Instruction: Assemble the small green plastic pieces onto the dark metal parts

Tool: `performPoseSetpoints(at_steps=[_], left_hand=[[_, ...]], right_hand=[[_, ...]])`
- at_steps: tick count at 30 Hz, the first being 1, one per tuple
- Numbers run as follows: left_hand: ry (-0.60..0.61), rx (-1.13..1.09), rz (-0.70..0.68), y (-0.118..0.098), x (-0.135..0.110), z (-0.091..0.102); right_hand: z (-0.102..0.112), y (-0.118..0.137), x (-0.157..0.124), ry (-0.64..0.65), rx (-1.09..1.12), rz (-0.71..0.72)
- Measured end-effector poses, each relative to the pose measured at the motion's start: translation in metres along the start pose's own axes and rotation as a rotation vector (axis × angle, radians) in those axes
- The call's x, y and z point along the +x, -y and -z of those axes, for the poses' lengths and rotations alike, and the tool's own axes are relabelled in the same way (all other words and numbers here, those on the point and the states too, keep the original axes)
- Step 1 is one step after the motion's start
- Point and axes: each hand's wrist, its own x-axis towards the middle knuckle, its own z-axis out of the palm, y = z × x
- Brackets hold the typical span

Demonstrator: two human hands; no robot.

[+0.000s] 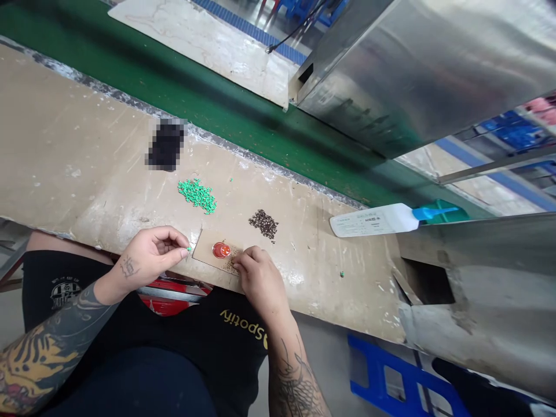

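My left hand (152,255) pinches a small green piece (189,249) between thumb and forefinger, just left of a cardboard piece (204,246). On the cardboard stands a small orange-red cap-like container (221,250). Right of it lie tiny gold-brown bits (229,263). The fingertips of my right hand (259,278) are closed together over these bits at the cardboard's right end; whatever is between them is hidden. Beyond the cardboard are a pile of small green pieces (197,196) and, to the right, a pile of small dark brown metallic pieces (263,225).
A white bottle (373,220) with a blue nozzle lies on its side at the right of the worktable (313,260). A blurred-out black object (167,145) rests at the back left. Behind runs a green belt (208,87); a metal housing (391,69) rises at the right.
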Motion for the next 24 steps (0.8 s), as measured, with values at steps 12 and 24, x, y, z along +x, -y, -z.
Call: performPoseSetpoints(at_steps=[12, 24], left_hand=[[0.271, -0.224, -0.039, -0.013, -0.03, -0.035], [0.3, -0.171, -0.097, -0.018, -0.043, -0.039]], right_hand=[[0.023, 0.07, -0.032, -0.22, 1.06, 0.218], [0.028, 0.077, -0.042, -0.246, 1.012, 0.201]])
